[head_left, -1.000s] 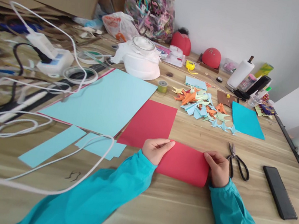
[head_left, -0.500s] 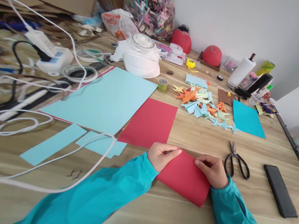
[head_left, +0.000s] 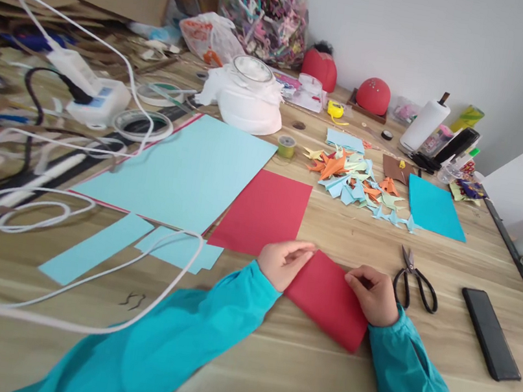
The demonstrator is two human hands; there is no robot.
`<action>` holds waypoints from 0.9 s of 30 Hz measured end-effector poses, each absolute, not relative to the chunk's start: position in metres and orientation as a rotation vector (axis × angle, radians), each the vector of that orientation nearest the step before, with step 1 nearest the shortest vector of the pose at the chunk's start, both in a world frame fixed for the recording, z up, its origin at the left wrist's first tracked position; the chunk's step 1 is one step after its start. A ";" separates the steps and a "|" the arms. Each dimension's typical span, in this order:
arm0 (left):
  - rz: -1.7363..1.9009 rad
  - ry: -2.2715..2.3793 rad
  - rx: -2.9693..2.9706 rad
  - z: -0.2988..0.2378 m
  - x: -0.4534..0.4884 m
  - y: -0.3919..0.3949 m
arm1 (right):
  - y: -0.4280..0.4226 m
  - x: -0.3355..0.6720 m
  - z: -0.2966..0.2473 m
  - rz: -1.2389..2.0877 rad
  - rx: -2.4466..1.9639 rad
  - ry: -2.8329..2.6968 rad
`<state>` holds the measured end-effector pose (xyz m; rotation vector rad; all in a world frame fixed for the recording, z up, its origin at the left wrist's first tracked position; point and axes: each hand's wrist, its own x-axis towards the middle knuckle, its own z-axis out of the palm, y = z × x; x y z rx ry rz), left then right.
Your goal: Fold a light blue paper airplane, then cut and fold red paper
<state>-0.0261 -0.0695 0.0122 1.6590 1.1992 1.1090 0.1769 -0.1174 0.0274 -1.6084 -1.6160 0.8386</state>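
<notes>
A folded sheet of red paper (head_left: 327, 297) lies between my hands near the front of the table, its rounded fold facing me. My left hand (head_left: 285, 264) holds its far left corner, the thumb and fingers closed at the edge. My right hand (head_left: 372, 294) pinches the far right edge between thumb and curled fingers. Just beyond my left hand lies a flat red sheet (head_left: 266, 213), partly under a large light blue sheet (head_left: 187, 168). Black-handled scissors (head_left: 409, 277) rest to the right of my right hand, apart from it.
Folded paper cranes (head_left: 352, 178) are heaped at the back, beside a turquoise sheet (head_left: 436, 208). A black phone (head_left: 490, 335) lies at the right. Light blue strips (head_left: 96, 248) and a looping white cable (head_left: 175, 275) are at the left. A spool (head_left: 286, 147) stands behind the red sheet.
The rounded near fold of the red paper sits slightly farther from me and looks flatter. My left hand has shifted a little away from me, its fingers straighter; the right stays nearly in place.
</notes>
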 end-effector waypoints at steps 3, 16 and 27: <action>1.294 1.051 2.234 0.010 -0.022 -0.080 | -0.116 0.177 0.026 0.728 -1.661 -1.675; 0.464 0.971 2.858 -0.003 -0.007 -0.123 | -0.115 0.177 0.018 0.562 -1.696 -1.830; 0.442 0.975 2.840 -0.001 -0.009 -0.121 | -0.115 0.175 0.021 0.532 -1.723 -1.865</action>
